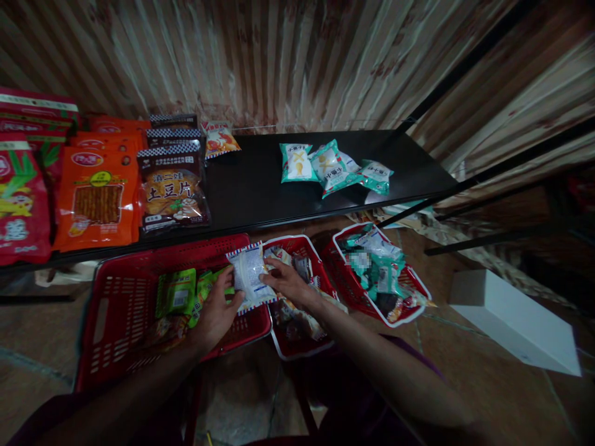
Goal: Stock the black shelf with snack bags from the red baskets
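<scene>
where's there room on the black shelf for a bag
The black shelf is bare between the orange-and-white bag and the teal bags, and right of those. Its left end is crowded with brown packs, orange packs and red packs.

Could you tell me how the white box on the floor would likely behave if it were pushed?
The white box would probably keep its shape, since its faces look flat and its edges straight. It seems unlikely to roll, being flat-sided, and may well slide, as it lies low and long on the tiled floor.
</scene>
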### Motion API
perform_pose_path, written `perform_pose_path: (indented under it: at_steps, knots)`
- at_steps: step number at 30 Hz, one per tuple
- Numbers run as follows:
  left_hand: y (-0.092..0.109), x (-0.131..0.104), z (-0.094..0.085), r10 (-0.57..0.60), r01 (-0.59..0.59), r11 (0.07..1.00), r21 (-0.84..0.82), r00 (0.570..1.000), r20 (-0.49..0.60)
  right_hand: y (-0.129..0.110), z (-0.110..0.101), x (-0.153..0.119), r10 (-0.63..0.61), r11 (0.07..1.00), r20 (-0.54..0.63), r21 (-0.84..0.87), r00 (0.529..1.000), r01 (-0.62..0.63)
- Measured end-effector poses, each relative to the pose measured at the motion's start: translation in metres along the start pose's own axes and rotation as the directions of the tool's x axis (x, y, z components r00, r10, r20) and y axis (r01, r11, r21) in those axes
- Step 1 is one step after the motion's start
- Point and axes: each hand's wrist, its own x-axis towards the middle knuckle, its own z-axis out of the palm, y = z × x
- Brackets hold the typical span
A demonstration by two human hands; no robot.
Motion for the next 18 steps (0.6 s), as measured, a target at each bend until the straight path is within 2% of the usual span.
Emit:
perform_pose_path:
  at_steps: [3, 6, 11, 18]
  knots:
    - [0.01, -0.005, 0.001, -0.074, 0.083, 0.986, -0.142, 0.995, 0.066, -0.004, 0.006, -0.006, -0.071, 0.992, -0.001, -0.106, 0.997, 0.071]
    - [0.022, -0.012, 0.003, -0.144, 0.176, 0.955, -0.238, 0.979, 0.145, -0.01, 0.011, -0.013, -0.086, 0.99, 0.01, -0.115, 0.996, 0.087]
    - [0.028, -0.016, 0.006, -0.185, 0.251, 0.928, -0.276, 0.952, 0.244, -0.017, 0.016, -0.019, -0.011, 1.0, 0.103, 0.009, 0.995, 0.011]
    - [0.026, -0.015, 0.004, -0.296, 0.369, 0.886, -0.281, 0.916, 0.271, -0.018, 0.011, -0.019, -0.149, 0.989, 0.158, 0.028, 0.976, 0.146]
